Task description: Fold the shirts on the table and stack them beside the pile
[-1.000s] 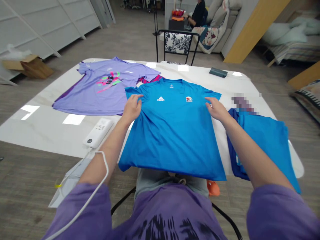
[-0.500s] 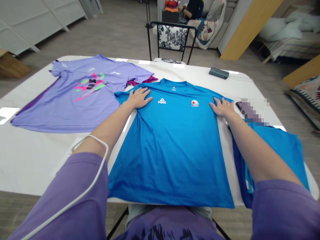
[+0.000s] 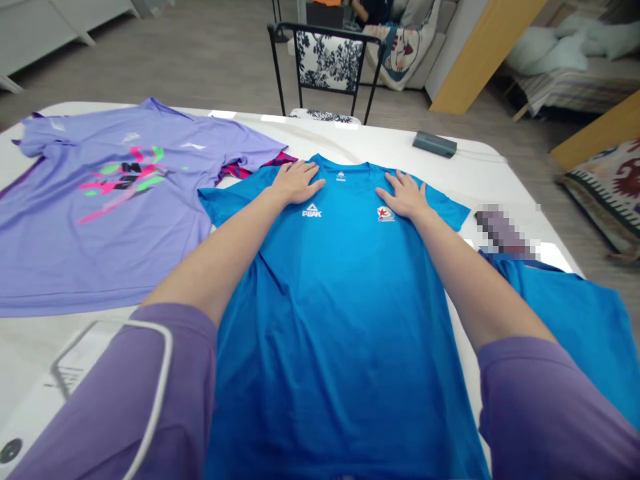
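A blue T-shirt [image 3: 340,300] lies spread face up on the white table, its neckline at the far side and its hem toward me. My left hand [image 3: 299,182] rests flat on its left shoulder area, fingers stretched out just above the white chest logo. On the other shoulder area lies my right hand [image 3: 404,193], palm down with fingers apart, beside the round badge. Neither hand grips the cloth. Soft creases run down the shirt's left half. A lilac T-shirt [image 3: 125,233] with a pink, green and black print is spread out on the left, over some red patterned cloth [image 3: 235,170].
Folded blue clothing [image 3: 575,320] lies at the right, near a pixelated dark object [image 3: 503,230]. A dark case [image 3: 434,144] sits by the table's far edge. Behind the table [image 3: 380,141] stands a chair [image 3: 330,63]. A white cable [image 3: 163,373] crosses my left sleeve. Another person is partly visible beyond.
Both hands have moved inward along the shirt's shoulders, toward the neckline. The right sleeve now shows uncovered. My view has shifted closer to the table.
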The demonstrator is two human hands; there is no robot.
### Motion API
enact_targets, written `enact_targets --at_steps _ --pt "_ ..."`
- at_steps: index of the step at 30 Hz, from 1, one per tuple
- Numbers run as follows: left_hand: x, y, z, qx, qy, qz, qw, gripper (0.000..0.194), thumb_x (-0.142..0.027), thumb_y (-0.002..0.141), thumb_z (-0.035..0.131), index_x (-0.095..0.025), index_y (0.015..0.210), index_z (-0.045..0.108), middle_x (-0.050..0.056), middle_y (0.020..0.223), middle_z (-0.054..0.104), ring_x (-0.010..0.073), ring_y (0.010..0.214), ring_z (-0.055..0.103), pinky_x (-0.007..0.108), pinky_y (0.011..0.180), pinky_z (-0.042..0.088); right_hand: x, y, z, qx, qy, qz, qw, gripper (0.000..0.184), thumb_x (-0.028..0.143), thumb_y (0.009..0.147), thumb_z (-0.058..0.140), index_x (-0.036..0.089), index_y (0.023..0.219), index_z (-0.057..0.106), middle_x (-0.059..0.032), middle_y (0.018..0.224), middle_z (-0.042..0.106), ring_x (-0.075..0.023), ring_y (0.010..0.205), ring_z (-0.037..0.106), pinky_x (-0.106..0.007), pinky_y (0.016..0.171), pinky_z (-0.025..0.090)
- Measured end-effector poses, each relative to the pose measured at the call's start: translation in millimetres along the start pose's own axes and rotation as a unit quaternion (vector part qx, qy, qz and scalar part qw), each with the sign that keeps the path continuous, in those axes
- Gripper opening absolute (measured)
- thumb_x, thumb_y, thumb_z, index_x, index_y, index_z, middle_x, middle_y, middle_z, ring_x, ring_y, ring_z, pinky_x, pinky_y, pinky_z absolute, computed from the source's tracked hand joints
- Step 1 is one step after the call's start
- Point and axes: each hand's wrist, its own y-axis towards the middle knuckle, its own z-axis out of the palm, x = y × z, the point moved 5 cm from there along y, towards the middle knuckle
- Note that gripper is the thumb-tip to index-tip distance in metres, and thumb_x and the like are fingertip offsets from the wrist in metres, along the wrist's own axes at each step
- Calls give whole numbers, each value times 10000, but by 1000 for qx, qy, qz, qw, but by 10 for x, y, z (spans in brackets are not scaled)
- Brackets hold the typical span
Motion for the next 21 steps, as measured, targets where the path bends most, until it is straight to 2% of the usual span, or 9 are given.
enact_targets --at_steps 3,6,10,12,14,15,17,19,21 --pt "7 316 107 19 -10 9 1000 898 -731 1125 453 -206 1843 328 109 1931 237 439 1805 93 659 1439 -27 -33 42 -8 -43 -4 0 999 961 857 1111 250 245 1849 323 -133 1935 160 -557 1755 131 -958 1291 7" --pt "100 251 58 -15 -23 7 1000 868 -677 1190 333 -119 1850 252 140 1937 177 400 1815 33 626 1438 -34 -198 -15 -112 -101 0 4 995 938 807 1138 75 242 1851 303 -145 1918 216 -522 1758 178 -943 1301 25" --pt "340 -427 -154 -66 3 -14 998 850 -662 1204 255 -92 1835 248 146 1939 178 298 1815 59 541 1462 -4 -648 -269 -167 -93 4 66 994 1021 851 1115 83 173 1838 328 -216 1883 289 -454 1765 245 -807 1388 174" --pt "451 -811 -253 -40 15 -54 998 852 -667 1185 258 -112 1830 290 145 1936 204 315 1812 101 552 1469 45 -788 -460 -163 -60 -3 99 993 1023 861 1109 163 156 1826 355 -233 1882 284 -427 1768 261 -741 1412 219" --pt "461 -1113 -386 -20 11 -99 995 839 -638 1178 255 -98 1818 321 170 1927 224 354 1808 115 616 1456 72 -772 -654 -214 -56 -10 124 991 984 832 1119 198 163 1821 365 -234 1882 286 -419 1766 270 -748 1406 223" --pt "405 -1236 -488 -34 8 -115 993 816 -612 1182 255 -96 1810 337 179 1922 237 361 1806 117 641 1449 74 -695 -743 -268 -70 -14 129 989 958 811 1128 199 171 1821 361 -230 1880 293 -421 1764 274 -770 1396 219" --pt "171 -1490 -750 -109 1 -130 985 748 -563 1192 280 -125 1789 383 188 1894 310 358 1785 189 644 1438 117 -390 -896 -410 -116 -24 105 987 903 764 1147 201 178 1813 369 -228 1857 349 -422 1742 315 -783 1379 239" --pt "-178 -1852 -975 -184 -2 -131 974 679 -530 1188 370 -136 1735 458 212 1810 443 357 1692 387 594 1400 266 87 -1010 -536 -153 -33 33 987 837 725 1157 266 170 1748 477 -230 1786 465 -419 1684 405 -719 1366 324" --pt "-546 -2366 -1054 -208 1 -136 969 608 -503 1156 502 -116 1621 561 226 1657 589 345 1506 587 506 1295 432 667 -1070 -579 -144 -21 -52 988 727 682 1150 388 169 1602 637 -227 1648 612 -404 1557 551 -604 1300 461"
